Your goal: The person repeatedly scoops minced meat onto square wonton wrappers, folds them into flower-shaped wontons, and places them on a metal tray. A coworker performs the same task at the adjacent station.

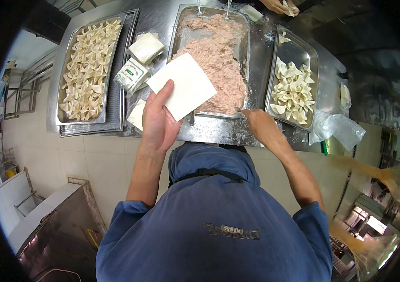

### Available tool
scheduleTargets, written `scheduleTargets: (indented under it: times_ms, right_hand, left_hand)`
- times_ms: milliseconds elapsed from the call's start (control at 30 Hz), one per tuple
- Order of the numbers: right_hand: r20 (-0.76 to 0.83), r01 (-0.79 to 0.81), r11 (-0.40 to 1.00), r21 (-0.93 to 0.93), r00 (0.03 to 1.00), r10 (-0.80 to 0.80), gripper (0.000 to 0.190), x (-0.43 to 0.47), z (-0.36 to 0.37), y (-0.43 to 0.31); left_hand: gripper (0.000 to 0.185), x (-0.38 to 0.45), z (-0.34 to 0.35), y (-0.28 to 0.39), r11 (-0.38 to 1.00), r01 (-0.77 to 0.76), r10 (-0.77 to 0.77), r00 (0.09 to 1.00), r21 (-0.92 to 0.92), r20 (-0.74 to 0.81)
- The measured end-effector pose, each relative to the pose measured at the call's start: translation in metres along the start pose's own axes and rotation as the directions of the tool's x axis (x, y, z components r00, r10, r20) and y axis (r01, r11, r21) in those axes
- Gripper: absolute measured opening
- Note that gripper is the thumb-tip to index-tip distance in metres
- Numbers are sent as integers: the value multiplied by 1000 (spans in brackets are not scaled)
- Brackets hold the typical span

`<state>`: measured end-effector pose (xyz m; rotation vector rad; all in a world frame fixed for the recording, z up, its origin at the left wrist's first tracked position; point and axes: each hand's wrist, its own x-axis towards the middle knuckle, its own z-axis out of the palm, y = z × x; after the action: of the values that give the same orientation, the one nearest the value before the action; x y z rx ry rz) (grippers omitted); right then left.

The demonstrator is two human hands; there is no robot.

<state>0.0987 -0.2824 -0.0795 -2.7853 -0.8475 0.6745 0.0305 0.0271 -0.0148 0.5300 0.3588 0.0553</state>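
My left hand holds a square white dough wrapper, thumb on top, above the near left corner of a metal tray of pale pink ground filling. My right hand grips a small metal utensil, mostly hidden, whose end touches the filling at the tray's near right corner. More wrappers lie partly behind my left hand. A wrapped wrapper pack and another stack lie left of the filling tray. Folded dumplings partly fill the right tray.
At the left, a tray full of folded dumplings rests on a mesh rack. Utensil handles stick up at the filling tray's far edge. A co-worker's hands hold a wrapper at the top right. A plastic bag hangs over the steel table's near right edge.
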Motion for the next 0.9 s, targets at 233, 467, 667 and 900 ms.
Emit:
scheduleTargets:
  times_ms: [233,467,667,900]
  right_hand:
    - [-98,34,889,456,995,13,36,-24,-39,-30]
    - [-575,325,792,517,817,41,41,-59,-67,-81]
    - [-731,406,856,320,681,-50,59,-51,-37,-75]
    - [-747,384,870,310,664,-26,60,-53,-23,-65]
  left_hand:
    - [46,1,-5,-4,998,-43,41,999,-47,-30]
    - [47,-7,23,-17,988,119,-113,991,102,-67]
    - [39,-23,50,-19,948,318,-315,941,-5,121]
    - [34,-21,47,-15,960,275,-278,956,45,89]
